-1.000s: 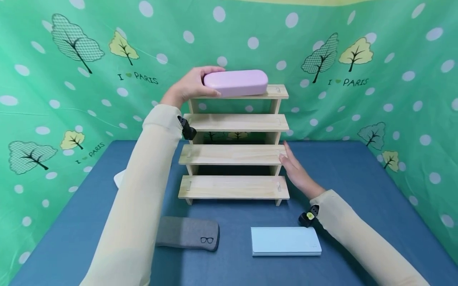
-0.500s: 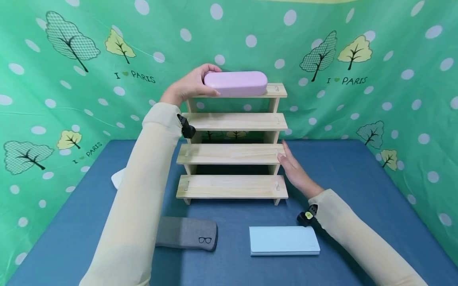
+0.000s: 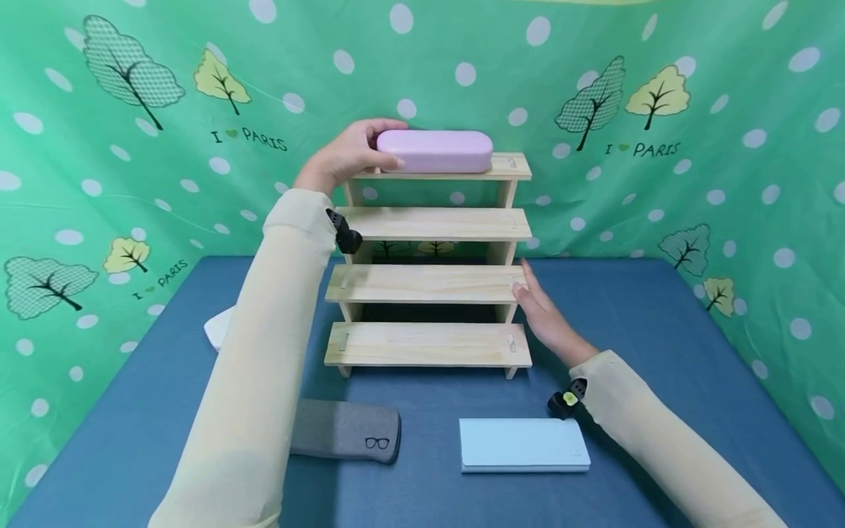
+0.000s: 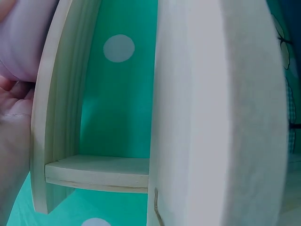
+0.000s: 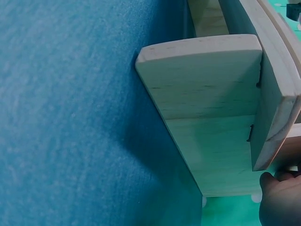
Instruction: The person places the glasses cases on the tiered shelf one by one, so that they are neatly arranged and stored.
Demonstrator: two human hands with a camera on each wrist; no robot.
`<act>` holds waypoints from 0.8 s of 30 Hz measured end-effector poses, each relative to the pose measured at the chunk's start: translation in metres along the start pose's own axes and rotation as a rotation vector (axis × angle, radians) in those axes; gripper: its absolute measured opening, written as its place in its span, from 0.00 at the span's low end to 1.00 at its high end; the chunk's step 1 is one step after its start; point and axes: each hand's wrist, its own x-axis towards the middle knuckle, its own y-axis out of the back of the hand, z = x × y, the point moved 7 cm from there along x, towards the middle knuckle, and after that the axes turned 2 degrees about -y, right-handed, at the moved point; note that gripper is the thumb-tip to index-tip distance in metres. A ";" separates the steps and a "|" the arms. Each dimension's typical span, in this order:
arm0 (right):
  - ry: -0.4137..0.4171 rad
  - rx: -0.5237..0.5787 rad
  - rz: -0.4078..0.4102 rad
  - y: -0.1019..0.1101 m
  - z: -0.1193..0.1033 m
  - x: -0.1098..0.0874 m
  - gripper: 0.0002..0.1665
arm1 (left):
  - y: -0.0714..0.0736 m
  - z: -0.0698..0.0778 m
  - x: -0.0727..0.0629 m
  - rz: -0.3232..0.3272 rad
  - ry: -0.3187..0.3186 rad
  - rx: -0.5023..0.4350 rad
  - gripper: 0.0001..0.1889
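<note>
A lilac hard glasses case (image 3: 439, 152) lies lengthwise on the top step of the wooden stepped stand (image 3: 429, 282). My left hand (image 3: 350, 155) grips its left end, thumb on the front and fingers behind. In the left wrist view, part of the case (image 4: 23, 42) shows at the upper left above my palm (image 4: 14, 127). My right hand (image 3: 544, 315) rests against the stand's right end at the second step from the bottom, fingers fairly straight and thumb touching the step's edge. In the right wrist view only part of that hand (image 5: 282, 202) appears, beside the stand's side panel (image 5: 207, 94).
On the blue tabletop (image 3: 422, 499) before the stand lie a grey glasses case (image 3: 346, 431) with a glasses print and a light blue case (image 3: 524, 445). A white object (image 3: 216, 328) is mostly hidden behind my left forearm. A green printed curtain (image 3: 422, 59) hangs behind.
The lilac case has shifted slightly back on the top step, and more of the step's front edge now shows below it. My right hand stays at the stand's side.
</note>
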 end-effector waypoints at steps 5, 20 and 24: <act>0.002 0.013 0.005 0.002 0.001 -0.002 0.38 | -0.002 0.001 0.002 -0.009 0.018 0.008 0.41; -0.002 -0.013 0.010 0.001 0.002 -0.002 0.38 | 0.000 0.005 -0.003 0.018 -0.054 0.000 0.43; -0.002 -0.020 0.011 0.001 0.002 -0.001 0.38 | 0.005 0.006 -0.010 0.045 -0.079 0.014 0.43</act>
